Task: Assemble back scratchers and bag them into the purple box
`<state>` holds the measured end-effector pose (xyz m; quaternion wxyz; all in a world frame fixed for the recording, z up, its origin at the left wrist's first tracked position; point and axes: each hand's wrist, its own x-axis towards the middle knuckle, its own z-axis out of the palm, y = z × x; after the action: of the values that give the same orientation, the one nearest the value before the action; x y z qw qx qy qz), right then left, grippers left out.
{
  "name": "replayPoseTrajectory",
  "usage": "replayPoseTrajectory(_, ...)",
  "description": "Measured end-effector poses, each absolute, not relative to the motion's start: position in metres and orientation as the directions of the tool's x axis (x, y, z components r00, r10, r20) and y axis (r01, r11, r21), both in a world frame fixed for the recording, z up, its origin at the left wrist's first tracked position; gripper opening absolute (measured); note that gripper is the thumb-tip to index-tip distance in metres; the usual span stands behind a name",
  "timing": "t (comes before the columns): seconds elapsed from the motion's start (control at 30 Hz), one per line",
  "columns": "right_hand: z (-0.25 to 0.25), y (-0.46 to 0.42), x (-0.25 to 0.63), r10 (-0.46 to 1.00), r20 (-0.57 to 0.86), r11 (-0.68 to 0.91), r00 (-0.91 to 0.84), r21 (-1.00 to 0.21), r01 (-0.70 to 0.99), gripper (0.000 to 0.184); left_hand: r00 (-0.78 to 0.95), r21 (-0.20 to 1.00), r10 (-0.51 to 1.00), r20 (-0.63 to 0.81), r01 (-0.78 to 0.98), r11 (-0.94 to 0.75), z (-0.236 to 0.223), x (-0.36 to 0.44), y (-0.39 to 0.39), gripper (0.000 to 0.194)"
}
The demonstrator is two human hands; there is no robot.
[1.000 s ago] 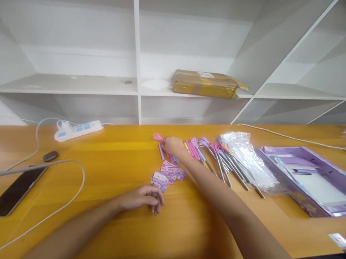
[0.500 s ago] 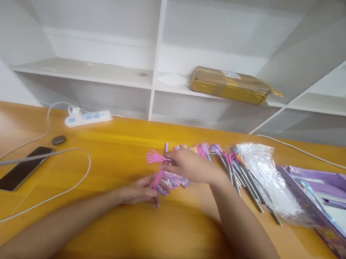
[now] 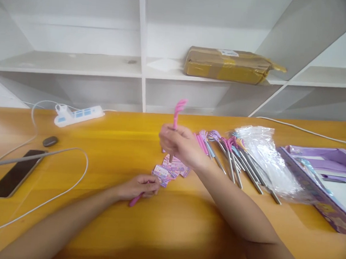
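In my right hand (image 3: 184, 144) is a back scratcher (image 3: 178, 112) with a pink hand-shaped head pointing up; a short metal end shows below my fist. My left hand (image 3: 141, 188) is closed around a pink handle tube (image 3: 135, 200), low over the table and apart from the scratcher. Small printed purple cards (image 3: 173, 170) lie in a loose pile between and beyond my hands. Behind my right hand, pink tubes (image 3: 201, 143) are partly hidden. Several metal-rod back scratchers (image 3: 246, 171) with coloured heads rest to the right.
Clear plastic bags (image 3: 272, 163) lie beside the scratchers, near a purple printed box (image 3: 312, 194). At left are a phone (image 3: 14, 174), a dark oval object (image 3: 50, 141), a power strip (image 3: 80, 115) and loose cables. A taped carton (image 3: 226, 65) sits on the white shelf.
My right hand has raised the back scratcher and turned its head from pointing left to upright. My left hand has moved slightly left and closed round the pink tube, now tilted down. The view has shifted.
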<state>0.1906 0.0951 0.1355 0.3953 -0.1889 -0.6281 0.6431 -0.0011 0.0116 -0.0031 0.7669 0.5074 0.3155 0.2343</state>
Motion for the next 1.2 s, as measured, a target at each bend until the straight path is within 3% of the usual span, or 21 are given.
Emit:
replayPoseTrajectory(0.07,0.137,0.093,0.189,0.749,0.249,-0.065,-0.614,-0.894,-0.443,0.049,0.693,0.936,0.676,-0.251,-0.005,0.352,-0.003,-0.002,0.010,0.052)
replayPoseTrajectory(0.17,0.134,0.088,0.184,0.740,0.225,-0.217,-0.634,-0.812,-0.541,0.052,0.623,0.984,0.766,-0.157,0.037,0.172,-0.005,-0.002,0.003,0.047)
replayPoseTrajectory(0.27,0.128,0.082,0.177,0.719,0.208,-0.319,-0.664,-0.749,-0.581,0.052,0.428,0.987,0.894,0.135,0.021,-0.159,-0.009,0.000,-0.007,0.047)
replayPoseTrajectory(0.33,0.125,0.077,0.173,0.700,0.222,-0.357,-0.678,-0.714,-0.602,0.054,0.297,0.933,0.896,0.329,0.046,-0.358,-0.012,0.001,-0.011,0.046)
replayPoseTrajectory(0.43,0.122,0.068,0.169,0.677,0.270,-0.379,-0.685,-0.670,-0.638,0.056,0.269,0.859,0.855,0.444,0.146,-0.491,-0.013,0.001,-0.011,0.044)
replayPoseTrajectory(0.7,0.112,0.057,0.161,0.604,0.344,-0.415,-0.719,-0.635,-0.652,0.054,0.348,0.935,0.917,0.196,0.216,-0.282,-0.014,0.003,-0.007,0.036)
replayPoseTrajectory(1.2,0.094,0.055,0.151,0.612,0.314,-0.355,-0.726,-0.711,-0.607,0.059,0.395,0.942,0.902,0.175,0.201,-0.270,-0.005,0.002,-0.008,0.040)
